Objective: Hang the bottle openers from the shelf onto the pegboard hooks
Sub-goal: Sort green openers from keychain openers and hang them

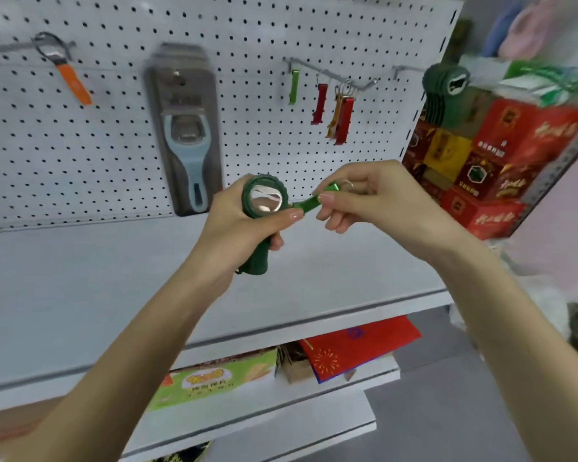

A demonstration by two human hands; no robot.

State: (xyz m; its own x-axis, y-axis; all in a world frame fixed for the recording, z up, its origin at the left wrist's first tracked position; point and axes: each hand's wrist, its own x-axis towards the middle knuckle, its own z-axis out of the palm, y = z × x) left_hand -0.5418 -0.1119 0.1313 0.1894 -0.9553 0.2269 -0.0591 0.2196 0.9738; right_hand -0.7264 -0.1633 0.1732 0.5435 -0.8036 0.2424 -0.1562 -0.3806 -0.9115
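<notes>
Head view: left hand (244, 221) curled round handle of dark green opener (264, 203), thumb on rim of its round head; held above shelf (114, 278), in front of pegboard (114, 145). Right hand (374, 198) pinched small green keychain opener (309, 204) just right of it; whether the two openers touched, could not tell. On pegboard: orange opener (72, 81) on left hook, packaged blue opener (186, 128) centre, coloured keychain openers (334, 108) on hook right of centre, stack of dark green openers (444, 95) far right. Red boxes (501, 155) beside them.
</notes>
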